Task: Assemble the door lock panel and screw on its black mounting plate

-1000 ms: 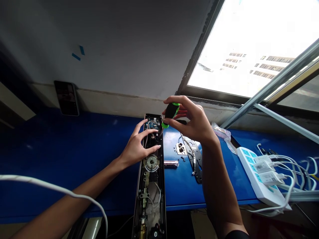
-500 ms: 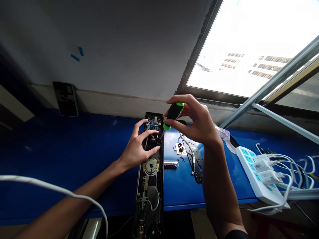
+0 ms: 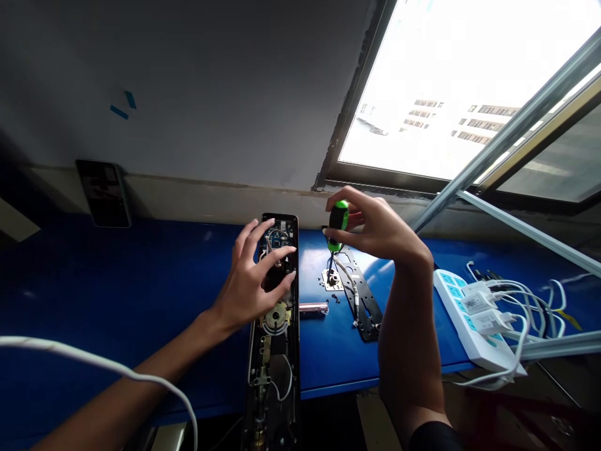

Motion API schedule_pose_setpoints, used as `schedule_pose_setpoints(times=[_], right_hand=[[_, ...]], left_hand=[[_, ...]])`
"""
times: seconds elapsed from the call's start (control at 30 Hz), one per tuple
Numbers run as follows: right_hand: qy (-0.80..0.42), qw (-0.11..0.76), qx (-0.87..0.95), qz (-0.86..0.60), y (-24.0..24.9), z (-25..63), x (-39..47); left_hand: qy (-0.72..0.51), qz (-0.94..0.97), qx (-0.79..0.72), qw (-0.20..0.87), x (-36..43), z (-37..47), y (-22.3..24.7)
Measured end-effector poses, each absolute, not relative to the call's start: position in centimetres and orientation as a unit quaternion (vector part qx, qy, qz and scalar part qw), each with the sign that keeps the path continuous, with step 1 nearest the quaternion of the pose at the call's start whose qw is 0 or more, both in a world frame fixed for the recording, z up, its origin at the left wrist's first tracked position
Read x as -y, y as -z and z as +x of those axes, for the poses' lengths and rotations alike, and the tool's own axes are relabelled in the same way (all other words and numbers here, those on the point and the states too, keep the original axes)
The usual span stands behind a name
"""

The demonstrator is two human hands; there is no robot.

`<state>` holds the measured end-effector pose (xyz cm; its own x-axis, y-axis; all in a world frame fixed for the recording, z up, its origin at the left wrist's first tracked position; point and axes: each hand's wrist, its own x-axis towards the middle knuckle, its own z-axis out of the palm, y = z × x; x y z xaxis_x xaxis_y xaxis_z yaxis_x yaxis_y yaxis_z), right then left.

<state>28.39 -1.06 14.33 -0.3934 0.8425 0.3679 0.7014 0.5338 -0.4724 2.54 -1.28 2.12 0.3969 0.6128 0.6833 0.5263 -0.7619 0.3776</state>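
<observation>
A long, narrow, open black casing stands as the landmark, its upper part over a glossy blue tabletop. The left hand spreads wide across the casing's upper part, fingers apart, beside a blue circuit board; whether its fingertips press on the casing, one cannot tell. To the casing's right, the right hand is closed around the handle of a black-and-green screwdriver, whose dark shaft points down at a small, square, pale metal plate with a black fitting; whether the tip touches is unclear. Tiny dark screws lie just beside that plate, also right of the casing, as does a shiny pinkish cylinder near the casing's edge. Farther right lies a flat, perforated black panel.
</observation>
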Motion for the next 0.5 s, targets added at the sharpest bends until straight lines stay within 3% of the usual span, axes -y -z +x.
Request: schedule_pose_setpoints(times=[0.13, 0.27, 0.5], right_hand=[[-0.161, 0.206, 0.81, -0.524, -12.9, 29.0, -1.0], [-0.171, 0.202, 0.81, -0.523, -11.6, 28.8, -2.7], [-0.167, 0.225, 0.815, -0.508, -11.6, 28.4, -2.7]], left_hand=[[-0.365, 0.897, -0.245, 0.032, 1.8, 3.6, -2.7], [-0.327, 0.916, -0.231, 0.022, 1.8, 4.0, -2.5], [-0.372, 0.893, -0.249, 0.047, 1.3, 3.1, -2.2]])
